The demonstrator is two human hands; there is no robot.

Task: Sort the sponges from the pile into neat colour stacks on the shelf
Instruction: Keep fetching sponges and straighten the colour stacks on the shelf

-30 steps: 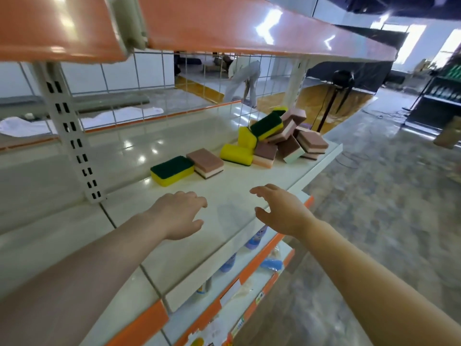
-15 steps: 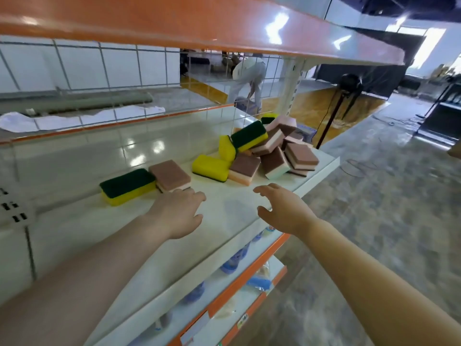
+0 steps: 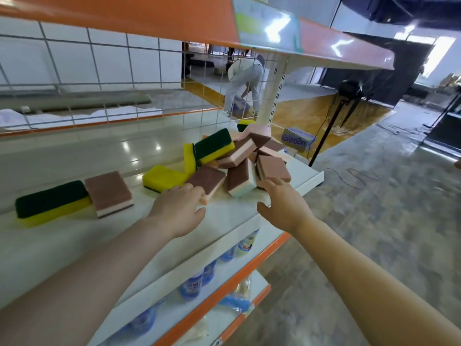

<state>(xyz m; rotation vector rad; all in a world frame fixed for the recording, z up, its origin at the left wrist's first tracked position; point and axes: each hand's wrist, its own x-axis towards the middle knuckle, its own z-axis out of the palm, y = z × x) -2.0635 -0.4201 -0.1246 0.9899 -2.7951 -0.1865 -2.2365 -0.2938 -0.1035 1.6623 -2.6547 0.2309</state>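
A jumbled pile of sponges [image 3: 239, 156] lies at the right end of the white shelf [image 3: 74, 240], mixing yellow-green and brown-pink ones. Apart on the left lie one yellow-green sponge [image 3: 52, 203] and one brown-pink sponge [image 3: 108, 193], side by side. My left hand [image 3: 178, 211] hovers palm down at the pile's near edge, its fingertips at a flat brown-pink sponge [image 3: 208, 179]. My right hand [image 3: 283, 204] is spread open next to an upright brown-pink sponge [image 3: 240, 179]. Neither hand holds anything.
An orange shelf [image 3: 174, 18] hangs low overhead. A wire grid [image 3: 124, 78] backs the shelf. Bottles [image 3: 197, 280] stand on the lower shelf. The shelf ends at right by a white upright post [image 3: 273, 93]. A person [image 3: 243, 78] bends over beyond the grid.
Both hands have reached forward to the pile's edge; the view has shifted right and closer to the sponges.
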